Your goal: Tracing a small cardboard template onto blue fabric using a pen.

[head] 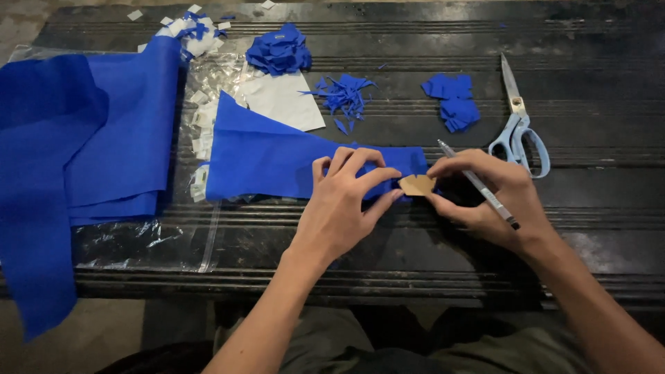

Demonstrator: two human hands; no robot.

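Fingers (374, 179) of our left hand (339, 208) press a small tan cardboard template (417, 185) onto the blue folded paper strip (277, 156) on the dark ridged bench (415, 242). Our right hand (495, 197) pinches the template's other edge, with a grey pen (478, 185) clamped between its fingers. Beyond lie light-blue-handled scissors (518, 125), blue paper cut-outs (451, 100), blue scraps (344, 93) and a large blue sheet (83, 138).

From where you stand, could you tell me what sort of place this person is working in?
Probably a makeshift craft workbench. A dark ribbed tabletop carries sheets of blue paper, cut blue scraps and scissors. The left hand and right hand, which holds a pen, press a small cardboard template onto a blue strip.
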